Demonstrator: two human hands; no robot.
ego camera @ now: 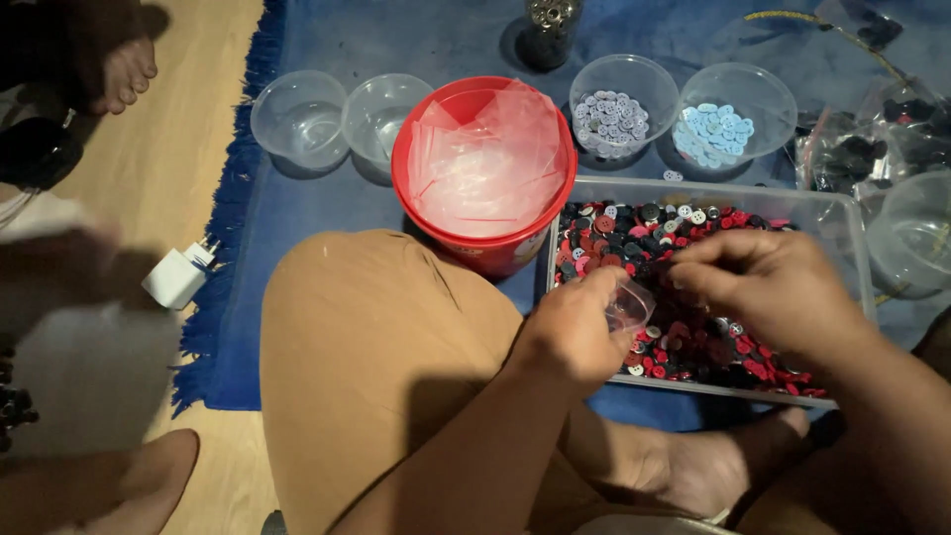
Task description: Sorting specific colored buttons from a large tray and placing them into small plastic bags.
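Right now your left hand [575, 327] pinches a small, flimsy clear bag [628, 305] over the tray's [842, 213] near edge, while your right hand [768, 277] pinches slippery little buttons [693, 342], best gripped by their rims.

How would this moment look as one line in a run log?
left hand: holds small clear bag | right hand: fingers pinched over clear bin of mixed buttons | red bucket: clear bags
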